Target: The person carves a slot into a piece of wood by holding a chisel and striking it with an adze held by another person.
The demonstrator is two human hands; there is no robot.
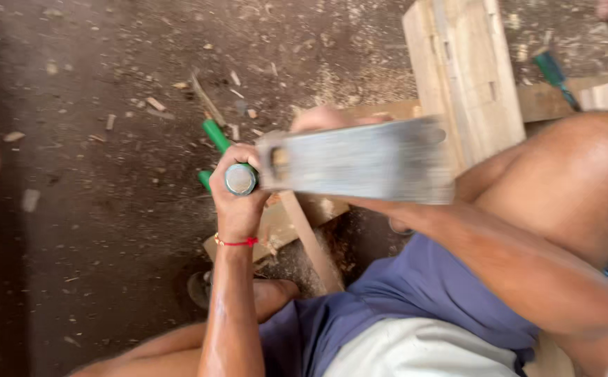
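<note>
My left hand (237, 199) is shut around a green-handled chisel (214, 134) with a round metal cap, held upright over a wooden plank (276, 227) on the ground. A red thread circles that wrist. My right hand (321, 119) shows only its knuckles behind a long grey flat block (363, 162). It grips this block, which is blurred by motion, and the block's left end sits right beside the chisel's cap. A thin wooden slat (312, 248) lies across the plank.
A pale wooden piece with cut slots (464, 70) stands at the upper right, resting on a board (544, 101). Another green-handled tool (551, 73) lies by it. My knee (576, 181) fills the right side. The dirt floor (94, 174) is strewn with wood chips and sawdust.
</note>
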